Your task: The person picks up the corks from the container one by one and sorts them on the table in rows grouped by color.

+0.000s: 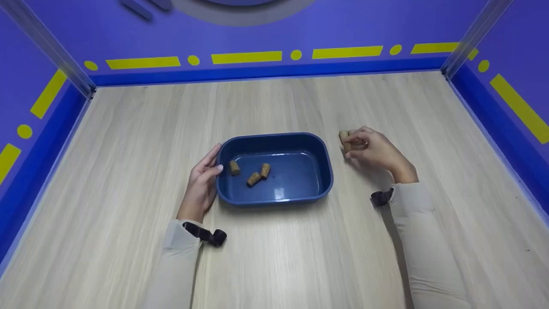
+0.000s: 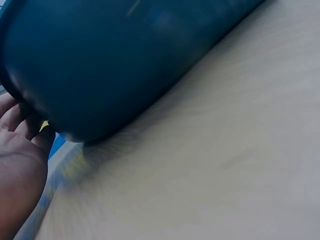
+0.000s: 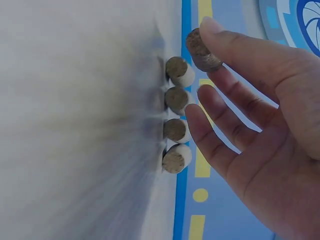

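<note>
My left hand (image 1: 201, 184) holds the left end of a dark blue plastic tub (image 1: 274, 201), thumb over the rim and fingers along the outer wall. Inside the tub lie three corks, one (image 1: 234, 168) near the left wall and two (image 1: 254, 179) touching near the middle. To the right of the tub, my right hand (image 1: 377, 150) pinches a cork (image 3: 204, 52) between thumb and index finger, its other fingers loosely bent. Below that cork, several more corks (image 3: 176, 100) lie on their sides in a row; the hand partly hides them in the head view.
The light wood table (image 1: 274, 253) is bounded by purple-blue panels (image 1: 257, 38) with yellow marks at the back and both sides. Metal posts (image 1: 467, 40) stand at the back corners. The left wrist view is blurred and mostly filled by the tub's outer wall.
</note>
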